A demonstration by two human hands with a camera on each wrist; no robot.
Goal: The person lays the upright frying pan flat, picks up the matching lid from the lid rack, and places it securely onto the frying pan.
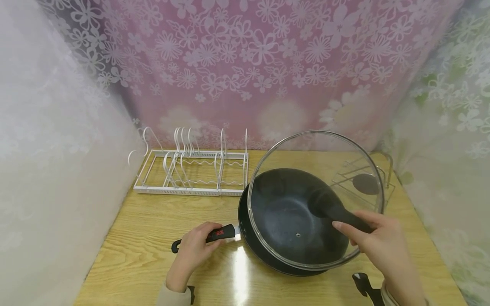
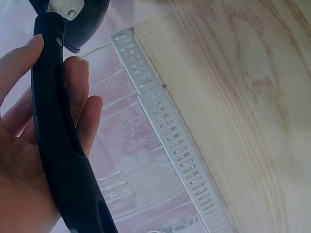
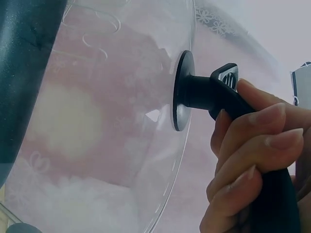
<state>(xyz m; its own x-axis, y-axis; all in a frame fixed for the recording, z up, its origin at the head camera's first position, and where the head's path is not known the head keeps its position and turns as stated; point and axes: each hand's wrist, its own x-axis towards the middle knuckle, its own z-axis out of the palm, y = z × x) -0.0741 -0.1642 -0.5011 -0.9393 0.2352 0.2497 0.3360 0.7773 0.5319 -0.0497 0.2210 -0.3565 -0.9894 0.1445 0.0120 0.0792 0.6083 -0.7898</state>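
In the head view a black wok [image 1: 245,227] stands at the middle right of the wooden table. My left hand [image 1: 197,248] grips its long black handle [image 1: 225,232], fingers wrapped round it; the left wrist view shows the thumb along one side of this handle [image 2: 63,136]. A large clear glass lid [image 1: 283,170] with a metal rim overlaps the wok, tilted. Curled round the lid's black handle [image 1: 344,216] are the fingers of my right hand [image 1: 377,240]. In the right wrist view, a round black base [image 3: 183,92] joins that handle to the glass.
A white rack [image 1: 183,191] with upright wire dividers stands at the back left. Behind the lid, at the back right, is a wire stand [image 1: 388,178]. Flowered curtains [image 1: 229,76] hang along the back and both sides.
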